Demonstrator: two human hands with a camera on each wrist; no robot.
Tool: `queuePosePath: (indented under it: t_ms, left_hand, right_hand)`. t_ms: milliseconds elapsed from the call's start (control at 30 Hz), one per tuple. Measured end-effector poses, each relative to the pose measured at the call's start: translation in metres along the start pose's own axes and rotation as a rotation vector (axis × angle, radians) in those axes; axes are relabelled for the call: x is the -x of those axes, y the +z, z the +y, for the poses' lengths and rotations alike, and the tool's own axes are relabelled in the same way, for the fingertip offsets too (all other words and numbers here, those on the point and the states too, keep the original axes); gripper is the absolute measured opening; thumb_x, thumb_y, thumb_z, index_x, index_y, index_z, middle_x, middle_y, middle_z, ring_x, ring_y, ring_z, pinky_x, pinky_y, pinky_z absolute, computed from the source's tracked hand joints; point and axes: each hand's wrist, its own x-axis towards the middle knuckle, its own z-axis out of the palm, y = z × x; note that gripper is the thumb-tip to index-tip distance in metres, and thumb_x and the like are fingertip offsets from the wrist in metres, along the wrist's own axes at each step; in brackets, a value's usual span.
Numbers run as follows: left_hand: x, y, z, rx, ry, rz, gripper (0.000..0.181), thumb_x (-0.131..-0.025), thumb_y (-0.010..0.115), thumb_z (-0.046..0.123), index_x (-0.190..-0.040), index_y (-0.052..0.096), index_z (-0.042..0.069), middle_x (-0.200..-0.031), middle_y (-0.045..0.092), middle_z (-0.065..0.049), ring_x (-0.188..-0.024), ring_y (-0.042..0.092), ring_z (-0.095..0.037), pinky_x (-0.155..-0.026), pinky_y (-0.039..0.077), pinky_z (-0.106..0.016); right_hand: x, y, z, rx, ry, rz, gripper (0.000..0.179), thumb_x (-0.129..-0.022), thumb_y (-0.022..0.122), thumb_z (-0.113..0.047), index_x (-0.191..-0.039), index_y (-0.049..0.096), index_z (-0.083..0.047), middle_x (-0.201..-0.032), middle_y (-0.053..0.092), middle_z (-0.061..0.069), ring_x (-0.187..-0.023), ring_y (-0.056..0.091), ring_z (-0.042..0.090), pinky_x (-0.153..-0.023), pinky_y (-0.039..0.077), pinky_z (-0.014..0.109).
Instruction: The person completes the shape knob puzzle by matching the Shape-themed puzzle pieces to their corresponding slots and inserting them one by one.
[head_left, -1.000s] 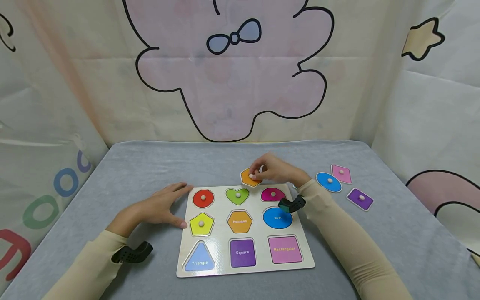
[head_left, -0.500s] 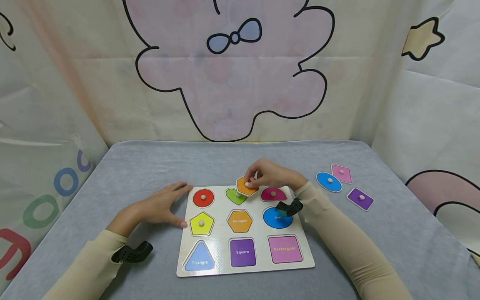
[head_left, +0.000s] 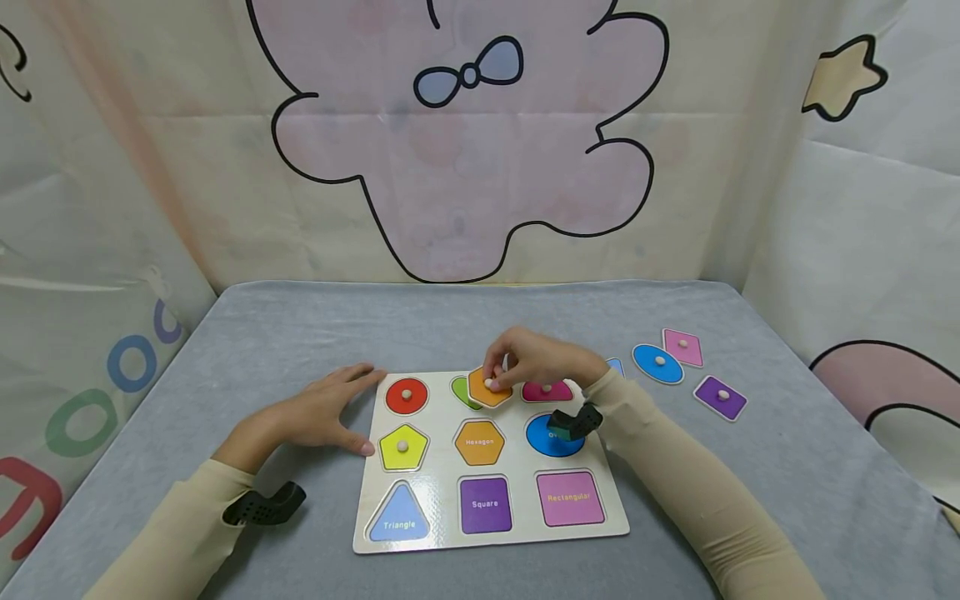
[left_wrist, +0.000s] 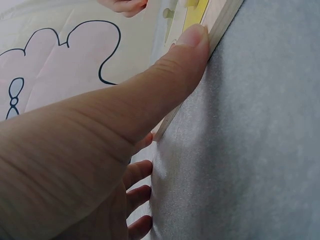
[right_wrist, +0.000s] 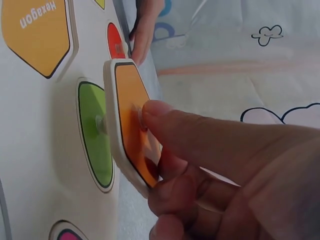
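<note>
My right hand (head_left: 528,358) pinches the knob of an orange hexagon puzzle piece (right_wrist: 132,120), holding it tilted over the green heart piece (right_wrist: 95,135) of the white puzzle board (head_left: 442,496). An orange recess marked Hexagon (head_left: 480,442) lies in the board's middle. My left hand (head_left: 318,410) rests at the board's left edge with fingers spread, its thumb on the edge near the yellow pentagon piece (head_left: 402,448). In the left wrist view, the left thumb (left_wrist: 175,75) touches the board's side.
The red circle (head_left: 407,397) and magenta half-circle (head_left: 547,392) sit in the board. On the grey cloth to the right lie a blue oval (head_left: 657,364), a pink piece (head_left: 682,347), a purple piece (head_left: 721,398) and a partly hidden light-blue piece (head_left: 616,365).
My right hand has carried the orange hexagon from beyond the board's far edge leftward and nearer, over the green heart. The left hand has stayed still.
</note>
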Motion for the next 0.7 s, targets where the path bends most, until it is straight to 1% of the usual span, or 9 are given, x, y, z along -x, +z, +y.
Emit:
queuePosePath:
  t_ms: [200, 300, 467, 600, 700]
  left_hand:
    - [0.0, 0.0, 0.0, 0.0, -0.002, -0.005, 0.109, -0.071, 0.087, 0.053, -0.159, 0.033, 0.015, -0.162, 0.03, -0.02, -0.146, 0.03, -0.047, -0.112, 0.032, -0.072]
    - [0.0, 0.0, 0.0, -0.003, -0.002, -0.005, 0.109, -0.071, 0.087, 0.053, -0.159, 0.033, 0.016, -0.162, 0.03, -0.02, -0.146, 0.03, -0.047, -0.112, 0.032, -0.072]
    - [-0.001, 0.0, -0.002, -0.008, -0.004, -0.004, 0.11, -0.071, 0.087, 0.054, -0.159, 0.032, 0.016, -0.163, 0.03, -0.02, -0.147, 0.03, -0.047, -0.112, 0.032, -0.073]
    - [-0.001, 0.0, -0.003, -0.012, -0.003, -0.002, 0.11, -0.071, 0.086, 0.055, -0.159, 0.032, 0.016, -0.163, 0.03, -0.02, -0.147, 0.03, -0.047, -0.112, 0.032, -0.073]
    - [-0.001, 0.0, -0.003, -0.012, -0.003, -0.002, 0.11, -0.071, 0.086, 0.054, -0.159, 0.032, 0.016, -0.163, 0.03, -0.021, -0.147, 0.03, -0.048, -0.112, 0.031, -0.073]
  right_hand:
    - [0.0, 0.004, -0.004, -0.009, -0.019, -0.035, 0.005, -0.089, 0.077, -0.011, -0.09, 0.076, -0.006, -0.077, 0.066, 0.003, -0.075, 0.056, 0.015, -0.062, 0.046, 0.019]
    - [0.0, 0.006, -0.006, 0.004, -0.019, -0.053, 0.005, -0.09, 0.077, -0.012, -0.09, 0.076, -0.007, -0.077, 0.065, 0.002, -0.074, 0.055, 0.015, -0.063, 0.046, 0.019]
    - [-0.001, 0.008, -0.009, 0.027, -0.036, -0.075, 0.005, -0.089, 0.077, -0.012, -0.091, 0.076, -0.007, -0.076, 0.064, 0.0, -0.072, 0.054, 0.01, -0.062, 0.045, 0.018]
    - [-0.001, 0.011, -0.011, 0.006, -0.065, -0.092, 0.005, -0.088, 0.077, -0.009, -0.09, 0.076, -0.004, -0.073, 0.06, -0.001, -0.068, 0.051, 0.008, -0.06, 0.043, 0.017]
    - [-0.003, 0.014, -0.01, -0.002, -0.069, -0.107, 0.005, -0.089, 0.077, -0.008, -0.089, 0.075, -0.004, -0.073, 0.059, -0.001, -0.068, 0.051, 0.008, -0.062, 0.044, 0.017]
